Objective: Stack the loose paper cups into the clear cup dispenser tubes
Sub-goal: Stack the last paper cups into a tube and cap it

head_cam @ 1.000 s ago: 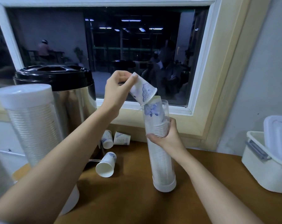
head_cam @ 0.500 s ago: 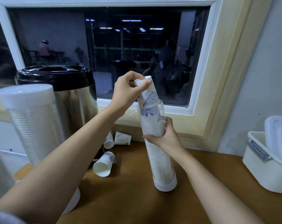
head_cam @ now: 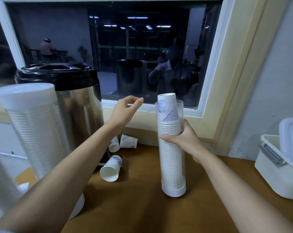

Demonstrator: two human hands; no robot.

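- The clear dispenser tube [head_cam: 173, 148] stands upright mid-worktop, toward the back edge. It is packed with stacked cups, and the top cup [head_cam: 166, 105], upside down, pokes above its rim.
- The right hand [head_cam: 184, 140] has its fingers wrapped round the tube's upper half.
- The left hand [head_cam: 125, 110] hangs in the air left of the tube's mouth, its fingers loosely curled and holding nothing.
- Three loose cups [head_cam: 111, 169] lie on their sides on the worktop [head_cam: 142, 207] near its back edge, at the foot of the steel urn [head_cam: 78, 105].
- A second, capped tube [head_cam: 34, 128] stands at the left edge.
- A white box [head_cam: 280, 174] sits at the right edge.
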